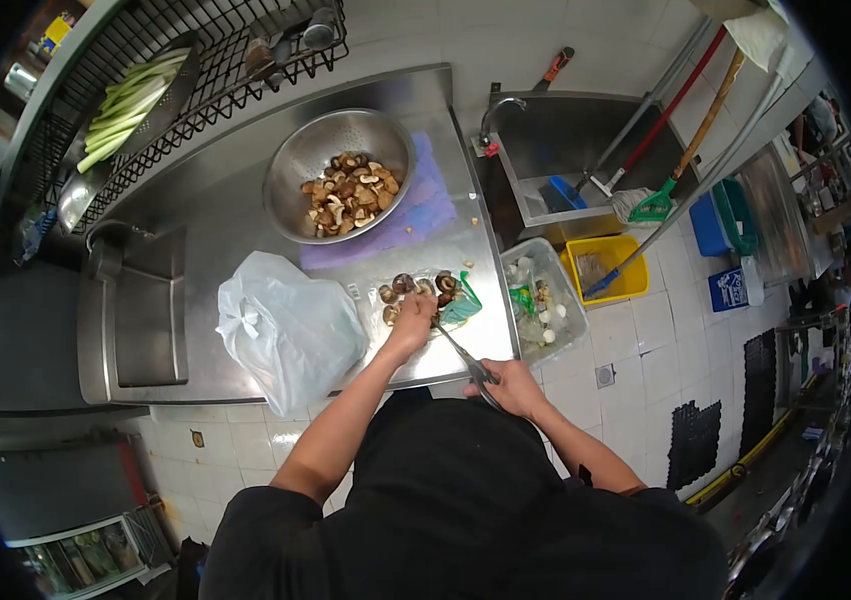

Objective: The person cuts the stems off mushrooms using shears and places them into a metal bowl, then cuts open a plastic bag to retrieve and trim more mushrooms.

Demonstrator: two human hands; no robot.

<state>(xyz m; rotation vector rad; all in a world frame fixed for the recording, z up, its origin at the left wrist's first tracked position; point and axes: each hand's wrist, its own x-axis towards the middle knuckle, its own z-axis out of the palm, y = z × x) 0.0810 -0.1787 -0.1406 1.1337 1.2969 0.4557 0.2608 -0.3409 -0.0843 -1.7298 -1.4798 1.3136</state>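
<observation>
My right hand [513, 387] is closed around the handles of a pair of scissors [458, 348] at the front edge of the steel counter. The blades point up and left, with their tips close to my left hand [413, 322]. That hand's fingers are bent together over a mushroom [425, 287], which they partly hide. Several brown whole mushrooms [402, 284] lie around it on a clear plastic bag with a green part [462, 306]. Behind them, a perforated metal bowl [290, 160] holds cut mushrooms [350, 195].
A tied white plastic bag [290, 325] stands left of my left arm, beside a small sink [152, 320]. The bowl rests partly on a purple cloth [430, 205]. Below the counter's right edge sits a clear bin [570, 335] with scraps, near a yellow bucket [630, 280].
</observation>
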